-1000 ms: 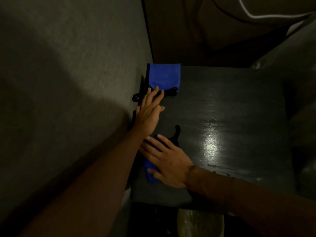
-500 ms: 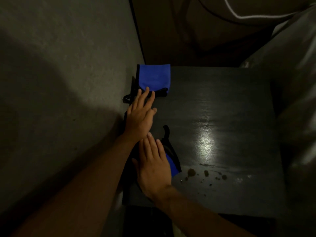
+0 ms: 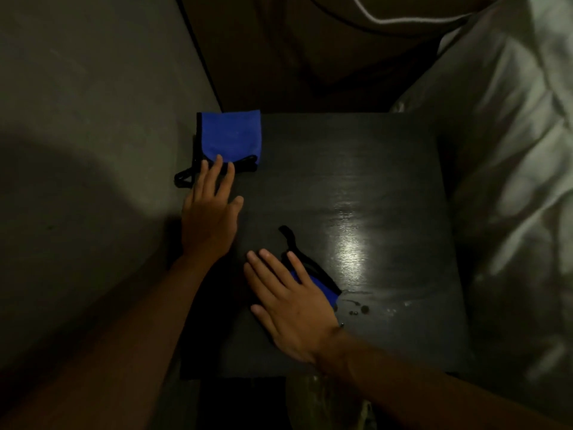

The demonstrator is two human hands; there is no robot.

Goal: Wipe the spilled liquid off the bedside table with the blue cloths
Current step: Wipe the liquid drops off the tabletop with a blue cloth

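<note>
A dark bedside table (image 3: 387, 187) fills the middle of the view. One folded blue cloth (image 3: 231, 138) with black edging lies at its far left corner. My left hand (image 3: 209, 215) rests flat on the table's left side, fingertips touching that cloth's near edge. My right hand (image 3: 294, 302) presses flat on a second blue cloth (image 3: 325, 290), mostly hidden under the palm, a black strap trailing away from it. Small dark drops of spilled liquid (image 3: 359, 309) sit just right of this cloth near the front edge.
A grey wall (image 3: 93, 119) runs along the table's left side. White bedding (image 3: 511, 181) lies against the right side. A dark headboard or panel (image 3: 294, 57) stands behind. Something pale and roundish (image 3: 322, 398) shows below the front edge.
My right hand has slid the near cloth rightward and slightly away, toward the drops. My left hand stays at the far cloth's edge.
</note>
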